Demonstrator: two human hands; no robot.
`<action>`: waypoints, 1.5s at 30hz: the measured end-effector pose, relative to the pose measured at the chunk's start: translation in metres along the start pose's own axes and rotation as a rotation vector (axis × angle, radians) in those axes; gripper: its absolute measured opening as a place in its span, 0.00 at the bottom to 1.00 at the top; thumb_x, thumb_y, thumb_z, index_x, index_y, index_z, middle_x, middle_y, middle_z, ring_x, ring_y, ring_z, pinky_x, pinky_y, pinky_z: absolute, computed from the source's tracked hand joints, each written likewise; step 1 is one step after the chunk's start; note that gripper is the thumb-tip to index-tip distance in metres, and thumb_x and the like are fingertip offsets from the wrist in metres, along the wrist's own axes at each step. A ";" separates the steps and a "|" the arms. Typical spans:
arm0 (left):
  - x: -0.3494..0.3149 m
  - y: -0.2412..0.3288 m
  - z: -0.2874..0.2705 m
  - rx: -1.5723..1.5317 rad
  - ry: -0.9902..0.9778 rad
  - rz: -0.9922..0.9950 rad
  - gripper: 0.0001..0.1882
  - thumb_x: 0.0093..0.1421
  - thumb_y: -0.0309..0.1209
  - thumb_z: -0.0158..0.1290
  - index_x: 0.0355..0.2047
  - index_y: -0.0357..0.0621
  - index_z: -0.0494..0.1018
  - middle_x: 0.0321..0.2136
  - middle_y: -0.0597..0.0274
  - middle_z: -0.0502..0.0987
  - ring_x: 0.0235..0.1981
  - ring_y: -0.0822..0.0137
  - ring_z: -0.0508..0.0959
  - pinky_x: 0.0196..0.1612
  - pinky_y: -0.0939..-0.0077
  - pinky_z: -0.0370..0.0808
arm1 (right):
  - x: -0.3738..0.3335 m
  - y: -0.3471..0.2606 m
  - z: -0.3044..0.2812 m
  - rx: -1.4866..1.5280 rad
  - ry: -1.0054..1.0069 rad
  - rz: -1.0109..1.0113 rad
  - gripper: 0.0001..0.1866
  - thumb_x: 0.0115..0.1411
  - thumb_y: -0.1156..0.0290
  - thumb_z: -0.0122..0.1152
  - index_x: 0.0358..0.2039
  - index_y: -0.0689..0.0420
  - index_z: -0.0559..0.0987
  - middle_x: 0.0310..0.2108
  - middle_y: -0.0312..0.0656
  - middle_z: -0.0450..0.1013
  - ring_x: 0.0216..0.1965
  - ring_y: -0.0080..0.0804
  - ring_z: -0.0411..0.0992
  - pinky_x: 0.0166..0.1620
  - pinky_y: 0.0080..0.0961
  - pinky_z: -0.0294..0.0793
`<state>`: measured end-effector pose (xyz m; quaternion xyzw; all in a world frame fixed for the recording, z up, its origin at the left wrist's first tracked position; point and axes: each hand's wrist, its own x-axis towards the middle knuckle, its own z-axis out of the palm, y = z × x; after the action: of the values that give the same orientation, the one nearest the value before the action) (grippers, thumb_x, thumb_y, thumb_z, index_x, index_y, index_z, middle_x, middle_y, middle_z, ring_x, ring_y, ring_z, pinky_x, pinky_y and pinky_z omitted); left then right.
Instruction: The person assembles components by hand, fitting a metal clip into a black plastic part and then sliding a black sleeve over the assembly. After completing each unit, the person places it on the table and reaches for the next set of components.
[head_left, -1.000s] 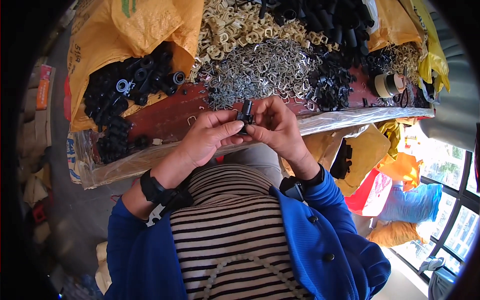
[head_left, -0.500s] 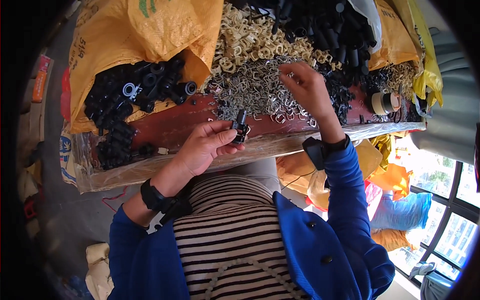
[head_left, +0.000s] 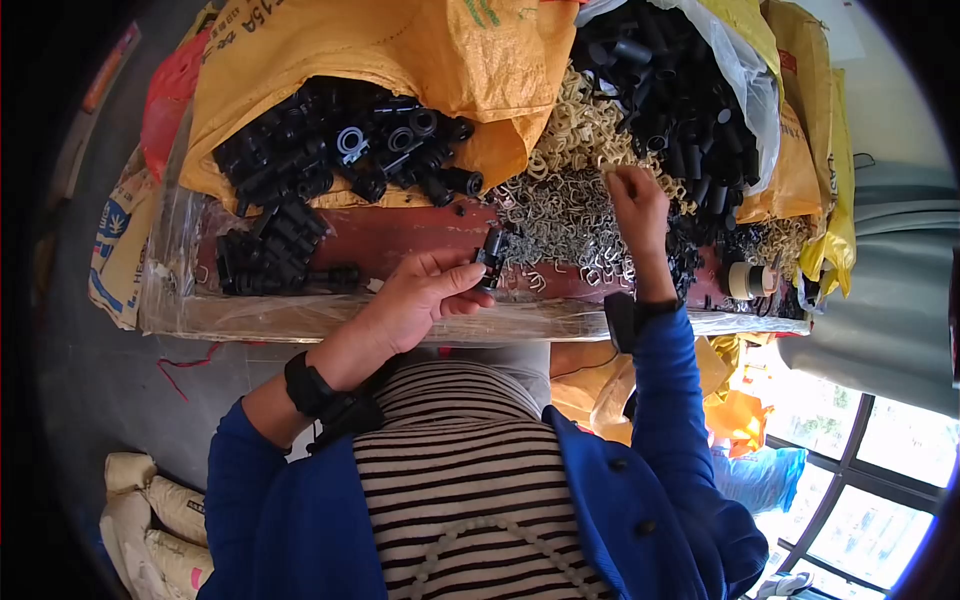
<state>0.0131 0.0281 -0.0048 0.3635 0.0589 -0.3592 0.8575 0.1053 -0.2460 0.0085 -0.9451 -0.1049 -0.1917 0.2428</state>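
Observation:
My left hand (head_left: pixel 425 297) grips a small black plastic fitting (head_left: pixel 492 250) between thumb and fingers, its round tube end pointing up, over the near part of the dark red table. To the right, my right hand (head_left: pixel 640 208) has its fingers curled together at the near edge of a heap of cream plastic clips (head_left: pixel 575 125). Whatever its fingertips hold, if anything, cannot be made out. A spread of bent silvery metal clips (head_left: pixel 555 225) lies between the two hands.
An orange woven sack (head_left: pixel 400 45) spills black fittings (head_left: pixel 300 140) at the left, and more stand in a cluster (head_left: pixel 275 245) beside it. Black tubes (head_left: pixel 660 85) fill a bag at the back right. A tape roll (head_left: pixel 742 281) lies near the right end; a plastic-wrapped edge (head_left: pixel 400 318) runs along the front.
The view has shifted, so the table's contents appear farther right. My right hand's fingers have curled in more, now by the cream clips. My left hand still holds the black fitting.

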 end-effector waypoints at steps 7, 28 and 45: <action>0.004 -0.008 0.012 0.023 -0.044 -0.023 0.11 0.53 0.30 0.46 0.36 0.37 0.67 0.29 0.59 0.72 0.30 0.66 0.75 0.29 0.84 0.73 | -0.053 -0.066 -0.043 0.792 -0.413 0.227 0.06 0.53 0.75 0.49 0.25 0.64 0.71 0.19 0.32 0.64 0.21 0.17 0.60 0.25 0.14 0.59; 0.042 -0.045 0.082 0.227 -0.042 -0.256 0.11 0.54 0.29 0.44 0.35 0.35 0.67 0.29 0.58 0.72 0.30 0.66 0.74 0.31 0.84 0.73 | -0.128 -0.029 -0.040 1.222 -0.415 0.418 0.13 0.48 0.72 0.56 0.32 0.59 0.63 0.21 0.30 0.61 0.24 0.11 0.58 0.26 0.08 0.59; 0.040 -0.022 0.058 0.161 -0.047 -0.208 0.11 0.53 0.29 0.45 0.34 0.35 0.67 0.26 0.59 0.72 0.27 0.68 0.75 0.27 0.86 0.72 | -0.125 0.050 -0.044 -0.316 -0.014 0.329 0.11 0.48 0.66 0.54 0.31 0.57 0.68 0.19 0.41 0.67 0.20 0.33 0.67 0.22 0.24 0.64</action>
<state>0.0187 -0.0436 0.0104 0.4144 0.0471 -0.4581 0.7850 -0.0063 -0.3239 -0.0287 -0.9771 0.0803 -0.1570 0.1189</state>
